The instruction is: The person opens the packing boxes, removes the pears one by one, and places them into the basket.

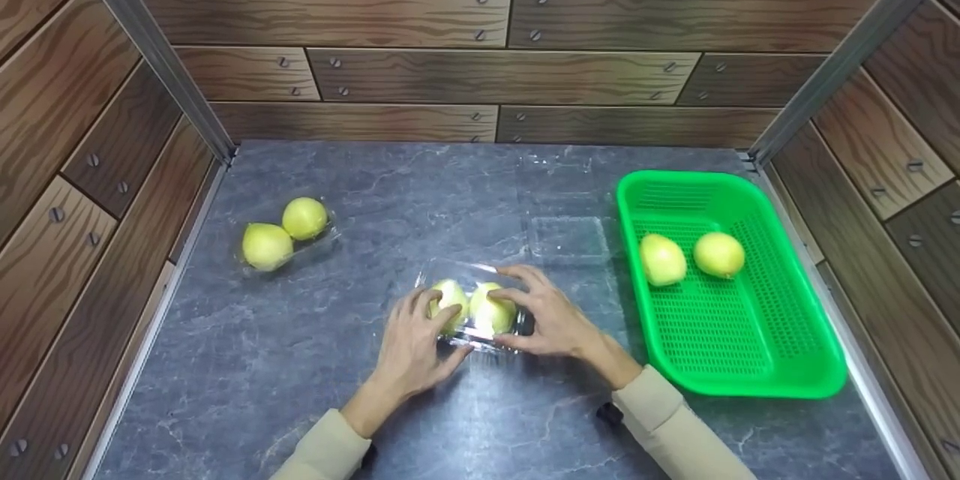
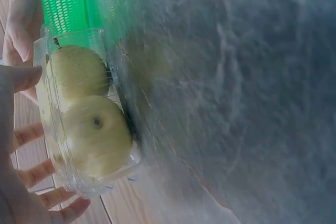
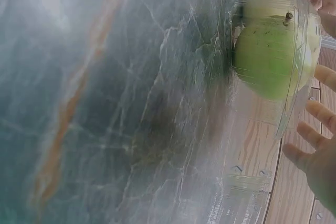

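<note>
Between the hands in the head view is a clear plastic clamshell box (image 1: pixel 457 270) with two yellow-green pears (image 1: pixel 491 313) inside. My left hand (image 1: pixel 411 337) spans the box's left front corner, its fingers spread over the lid and the thumb at the front edge. In the left wrist view, those fingertips lie along the lid's side. From the right, my right hand (image 1: pixel 551 315) reaches over the box with fingers apart. The right wrist view shows its fingers (image 3: pixel 315 135) loosely spread beside the lid. Whether the lid is fully latched I cannot tell.
A green basket (image 1: pixel 806 315) on the right holds two loose pears (image 1: pixel 718 255). Another clear box (image 1: pixel 334 229) with two pears stands at the left. Behind my right hand lies a clear plastic piece (image 1: pixel 570 236). Wood-patterned walls (image 1: pixel 405 75) bound the grey tabletop (image 1: pixel 277 360).
</note>
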A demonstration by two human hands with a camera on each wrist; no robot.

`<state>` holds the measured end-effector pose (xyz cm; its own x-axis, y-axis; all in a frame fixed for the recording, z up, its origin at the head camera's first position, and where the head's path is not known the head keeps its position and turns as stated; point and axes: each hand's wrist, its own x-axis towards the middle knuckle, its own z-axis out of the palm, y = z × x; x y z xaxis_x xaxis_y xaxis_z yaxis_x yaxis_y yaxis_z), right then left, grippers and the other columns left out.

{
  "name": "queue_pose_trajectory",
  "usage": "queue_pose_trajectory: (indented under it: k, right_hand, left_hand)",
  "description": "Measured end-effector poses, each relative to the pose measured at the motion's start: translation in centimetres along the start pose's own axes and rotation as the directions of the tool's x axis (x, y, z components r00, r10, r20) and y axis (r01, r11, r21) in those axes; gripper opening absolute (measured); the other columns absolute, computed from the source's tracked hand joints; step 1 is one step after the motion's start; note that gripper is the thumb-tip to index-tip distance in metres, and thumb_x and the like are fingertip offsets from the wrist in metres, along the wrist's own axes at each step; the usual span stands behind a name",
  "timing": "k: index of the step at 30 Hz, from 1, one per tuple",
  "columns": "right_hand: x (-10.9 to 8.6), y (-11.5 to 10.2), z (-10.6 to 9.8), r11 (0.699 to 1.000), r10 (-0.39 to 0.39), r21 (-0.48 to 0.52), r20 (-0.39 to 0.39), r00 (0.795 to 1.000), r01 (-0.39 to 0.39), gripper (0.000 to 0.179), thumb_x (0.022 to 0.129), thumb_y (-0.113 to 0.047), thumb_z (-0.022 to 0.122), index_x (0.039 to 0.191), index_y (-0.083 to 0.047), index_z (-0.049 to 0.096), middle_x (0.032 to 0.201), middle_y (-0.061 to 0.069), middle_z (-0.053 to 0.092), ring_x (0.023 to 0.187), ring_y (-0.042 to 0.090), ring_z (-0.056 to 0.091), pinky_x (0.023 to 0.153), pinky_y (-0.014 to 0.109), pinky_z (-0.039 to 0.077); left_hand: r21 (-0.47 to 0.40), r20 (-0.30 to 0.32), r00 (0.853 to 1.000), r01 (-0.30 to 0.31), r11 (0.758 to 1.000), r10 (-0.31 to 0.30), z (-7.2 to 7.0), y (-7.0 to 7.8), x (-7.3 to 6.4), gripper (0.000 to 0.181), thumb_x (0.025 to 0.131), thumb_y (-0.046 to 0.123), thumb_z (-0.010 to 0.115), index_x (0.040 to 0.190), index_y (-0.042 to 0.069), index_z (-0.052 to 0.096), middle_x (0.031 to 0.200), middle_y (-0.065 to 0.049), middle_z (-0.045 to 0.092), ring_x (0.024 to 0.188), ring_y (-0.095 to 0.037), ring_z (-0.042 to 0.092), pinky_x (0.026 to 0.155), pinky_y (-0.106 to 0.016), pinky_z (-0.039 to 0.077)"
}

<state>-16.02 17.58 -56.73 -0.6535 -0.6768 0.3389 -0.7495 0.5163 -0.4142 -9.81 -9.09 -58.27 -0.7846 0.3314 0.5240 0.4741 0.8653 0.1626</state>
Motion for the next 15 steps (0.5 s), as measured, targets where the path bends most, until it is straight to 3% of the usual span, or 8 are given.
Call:
queue_pose_trajectory:
  k: [6, 15]
  right_hand:
    - [0.0, -0.1, 0.0, 1.000, 0.014, 0.014, 0.029, 0.999, -0.015, 0.059, 0.086, -0.052, 0.081, 0.132, -0.016, 0.071, 0.149, 0.020, 0.058, 0.139, 0.039, 0.052, 0.109, 0.067, 0.053]
    - [-0.8, -0.6, 0.2, 0.999, 0.016, -0.028, -0.014, 1.000, -0.016, 0.060, 0.085, -0.053, 0.082, 0.132, -0.017, 0.071, 0.146, 0.018, 0.061, 0.136, 0.034, 0.054, 0.110, 0.063, 0.054]
  left_hand:
    - [-0.003, 0.023, 1.000, -0.005, 1.000, 0.005, -0.1, -0.1, 0.1, 0.057, 0.076, 0.060, 0.084, 0.120, 0.025, 0.073, 0.126, -0.013, 0.066, 0.122, -0.038, 0.064, 0.101, -0.056, 0.059]
    - [-0.024, 0.187, 0.982, -0.004, 1.000, 0.009, -1.2, -0.9, 1.0, 0.061, 0.081, 0.061, 0.079, 0.128, 0.024, 0.072, 0.136, -0.010, 0.064, 0.130, -0.036, 0.060, 0.100, -0.052, 0.062]
